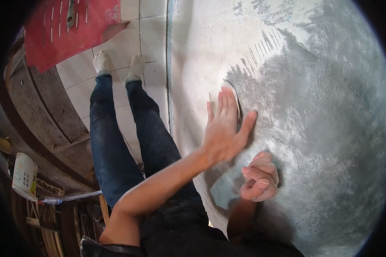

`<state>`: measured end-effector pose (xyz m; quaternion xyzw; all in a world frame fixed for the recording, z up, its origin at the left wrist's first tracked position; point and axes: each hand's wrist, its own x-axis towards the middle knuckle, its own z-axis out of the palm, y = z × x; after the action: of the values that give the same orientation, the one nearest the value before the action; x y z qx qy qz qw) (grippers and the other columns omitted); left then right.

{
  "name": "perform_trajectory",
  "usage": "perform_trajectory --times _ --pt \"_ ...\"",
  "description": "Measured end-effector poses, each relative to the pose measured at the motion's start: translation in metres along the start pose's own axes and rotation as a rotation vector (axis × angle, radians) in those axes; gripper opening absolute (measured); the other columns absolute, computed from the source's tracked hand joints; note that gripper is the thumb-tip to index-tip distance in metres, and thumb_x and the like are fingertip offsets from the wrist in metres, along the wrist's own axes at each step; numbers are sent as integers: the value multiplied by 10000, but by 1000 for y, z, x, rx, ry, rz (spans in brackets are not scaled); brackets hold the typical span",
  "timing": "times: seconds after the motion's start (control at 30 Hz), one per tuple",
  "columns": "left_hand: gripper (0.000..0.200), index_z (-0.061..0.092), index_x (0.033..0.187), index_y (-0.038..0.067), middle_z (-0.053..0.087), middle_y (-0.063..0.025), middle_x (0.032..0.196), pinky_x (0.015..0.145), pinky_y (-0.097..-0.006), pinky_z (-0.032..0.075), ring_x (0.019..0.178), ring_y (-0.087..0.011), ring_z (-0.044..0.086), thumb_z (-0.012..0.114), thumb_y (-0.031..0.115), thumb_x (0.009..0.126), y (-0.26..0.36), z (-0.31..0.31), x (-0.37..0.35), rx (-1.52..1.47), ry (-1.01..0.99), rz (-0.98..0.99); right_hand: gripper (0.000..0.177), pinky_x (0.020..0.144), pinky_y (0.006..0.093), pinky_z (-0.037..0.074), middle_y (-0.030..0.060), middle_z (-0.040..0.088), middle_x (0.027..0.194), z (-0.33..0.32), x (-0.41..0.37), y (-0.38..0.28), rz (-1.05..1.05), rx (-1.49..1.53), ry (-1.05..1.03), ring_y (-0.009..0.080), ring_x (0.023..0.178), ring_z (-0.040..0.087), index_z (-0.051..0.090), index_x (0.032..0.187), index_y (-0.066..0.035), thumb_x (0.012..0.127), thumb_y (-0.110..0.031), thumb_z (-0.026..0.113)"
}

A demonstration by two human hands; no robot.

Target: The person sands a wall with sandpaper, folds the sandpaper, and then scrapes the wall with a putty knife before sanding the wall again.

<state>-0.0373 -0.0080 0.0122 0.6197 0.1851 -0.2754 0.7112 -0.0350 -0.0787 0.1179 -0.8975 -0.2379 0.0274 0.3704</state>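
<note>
My left hand (223, 130) lies flat against a grey plastered wall (313, 111), fingers straight and thumb spread. It presses a thin pale sheet (232, 88) to the wall, and only the sheet's curved edge shows past my fingertips. My right hand (260, 179) hovers just below and to the right, close to the wall, its fingers curled loosely with nothing visible in them. The plaster is darker grey around both hands and paler, with comb-like scratch marks (261, 47), higher up.
My legs in blue jeans (116, 128) and pale socks stand on white floor tiles (152, 30) beside the wall. A red board (68, 30) lies beyond my feet. Wooden planks (43, 111), a white card (24, 175) and clutter sit at the left.
</note>
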Motion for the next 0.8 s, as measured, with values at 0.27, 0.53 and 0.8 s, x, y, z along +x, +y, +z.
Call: perform_trajectory --times 0.27,0.53,0.8 --pt "943 66 1456 -189 133 -373 1533 1191 -510 -6 1480 -407 82 249 607 985 2 -7 -4 -66 -47 -23 382 499 310 401 36 587 674 2 -2 0 6 -13 30 146 537 532 708 770 -5 974 -168 430" --pt "879 41 1461 -179 98 -362 1545 1194 -492 -5 1484 -393 68 227 553 1011 -5 -13 24 -27 -2 -78 388 499 319 407 36 582 672 -2 -4 -3 38 -25 -5 149 539 532 711 776 -5 979 -176 428" --pt "929 66 1452 -196 121 -368 1538 1192 -506 1 1480 -405 87 271 586 993 0 2 -7 -90 -20 -33 389 511 317 409 33 576 672 -2 -5 -2 34 -32 4 150 541 529 713 782 -9 980 -173 422"
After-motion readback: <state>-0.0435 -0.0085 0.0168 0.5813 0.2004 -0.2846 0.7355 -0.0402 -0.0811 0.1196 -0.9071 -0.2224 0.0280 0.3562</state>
